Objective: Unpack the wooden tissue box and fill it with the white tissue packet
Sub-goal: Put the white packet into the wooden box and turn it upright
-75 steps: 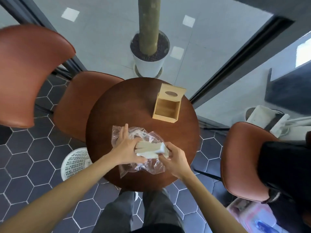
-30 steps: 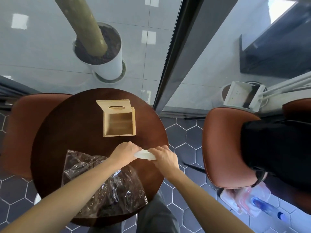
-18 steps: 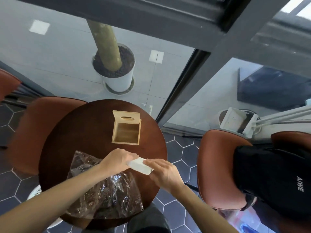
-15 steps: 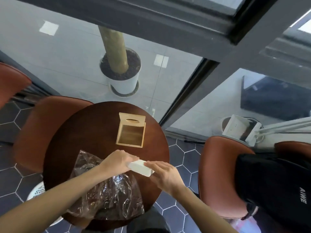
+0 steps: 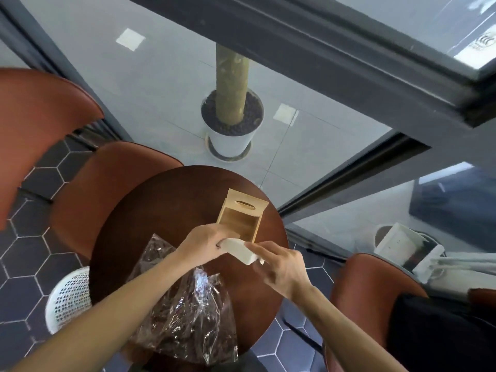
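1. Both hands hold the white tissue packet (image 5: 239,250) above the round tabletop (image 5: 166,200), just in front of the open wooden tissue box (image 5: 241,219).
2. Left hand (image 5: 205,244) fingers curl around its left end; right hand (image 5: 281,265) fingers pinch its right end (slightly blurred).
3. A crumpled clear plastic bag (image 5: 188,312) lies near the tabletop's front edge.
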